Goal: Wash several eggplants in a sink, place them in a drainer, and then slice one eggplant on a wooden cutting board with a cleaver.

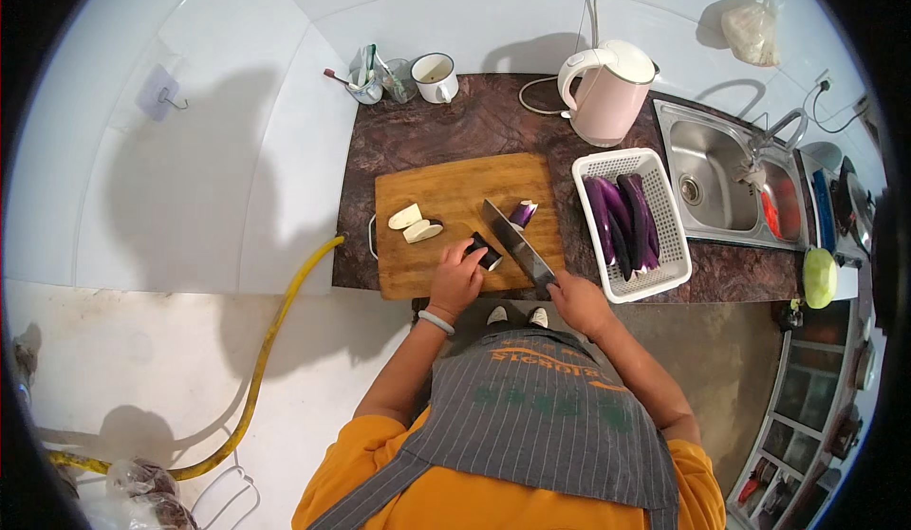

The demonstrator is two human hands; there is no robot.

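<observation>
My left hand holds a short length of dark eggplant down on the wooden cutting board. My right hand grips the handle of a cleaver, its blade slanting across the board just right of that length. Beyond the blade lies a purple eggplant end piece, partly hidden by it. Two pale-fleshed eggplant pieces rest on the board's left side. To the right, several whole long eggplants fill a white plastic basket.
A pink electric kettle stands behind the basket, its cord on the counter. At the back left are an enamel mug and toothbrush cups. A steel double sink is at right, near a peeled green gourd. A yellow hose hangs at left.
</observation>
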